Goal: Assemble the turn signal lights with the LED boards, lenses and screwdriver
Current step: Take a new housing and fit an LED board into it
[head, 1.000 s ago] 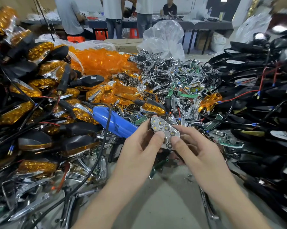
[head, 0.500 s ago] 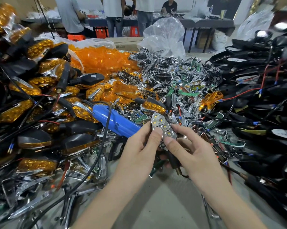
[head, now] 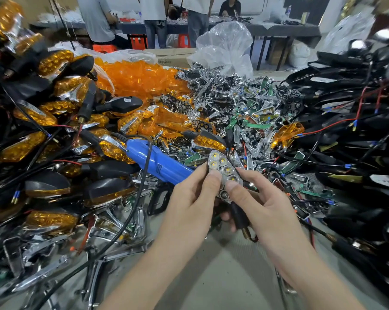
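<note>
- The left hand is gripping the light from its left side. Its thumb is pressing on the chrome LED face and its fingers are curling behind, out of sight.
- The right hand is pinching the same light from the right. Its thumb is lying on the face just beside the left thumb, and its fingers are curling underneath by the black stem.
- The light is sitting between both hands above the grey table, with its LED face pointing up and the stem's threaded end sticking out below.
- The blue screwdriver is lying on the pile, its tip end passing behind the left hand.
- Orange lenses are heaping up at the back left, chrome reflectors are piling up in the middle, and black housings are stacking up on the right.
- A white sticker is showing on one black signal, but its print is too small to read. The box print is also unreadable.
</note>
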Available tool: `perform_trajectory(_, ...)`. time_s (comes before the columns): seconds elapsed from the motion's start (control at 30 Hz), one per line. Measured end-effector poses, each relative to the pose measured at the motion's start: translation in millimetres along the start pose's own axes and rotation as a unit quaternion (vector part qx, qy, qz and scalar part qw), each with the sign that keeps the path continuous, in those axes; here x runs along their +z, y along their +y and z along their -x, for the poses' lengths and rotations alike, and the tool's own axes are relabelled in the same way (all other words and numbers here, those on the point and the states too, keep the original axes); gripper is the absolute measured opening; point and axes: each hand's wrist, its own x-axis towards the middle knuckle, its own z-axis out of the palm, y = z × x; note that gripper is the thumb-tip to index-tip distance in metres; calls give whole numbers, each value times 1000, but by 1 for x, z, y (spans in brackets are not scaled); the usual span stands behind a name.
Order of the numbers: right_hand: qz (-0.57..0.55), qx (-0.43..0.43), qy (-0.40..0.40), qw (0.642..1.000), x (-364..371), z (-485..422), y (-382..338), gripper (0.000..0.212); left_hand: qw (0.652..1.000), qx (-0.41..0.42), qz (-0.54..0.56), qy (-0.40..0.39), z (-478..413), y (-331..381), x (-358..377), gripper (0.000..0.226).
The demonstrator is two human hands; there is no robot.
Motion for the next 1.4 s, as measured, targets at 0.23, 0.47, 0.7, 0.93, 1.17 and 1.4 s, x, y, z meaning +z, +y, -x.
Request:
perform_trajectory(0.23, 1, 4, -2, 1000, 1, 0, 3, 36, 1000, -10, 16, 8, -1, 3, 4, 23)
perform_trajectory(0.47, 6, -12, -1, 1000, 4, 0, 5, 40, 1000, -16, 24, 8, -1, 5, 0, 36)
perform_trajectory(0.7, 3, -31, -15, 999, 3, 0, 7, 35, 1000, 13, 11, 23, 1, 4, 0, 26)
perform_trajectory(0.93, -77, -15, -10, 997, 2, -2, 14, 27, 997, 30, -41, -53, 0, -4, 3, 34)
perform_trajectory(1.17, -82, 20, -13, 996, -1, -3, 18, 19, 986, 63, -154, -23, 3, -7, 7, 44)
perform_trajectory(1.4, -75, -24, -8, 997, -4, -7, 14, 26, 977, 101, -186, 12, 1, -2, 11, 49)
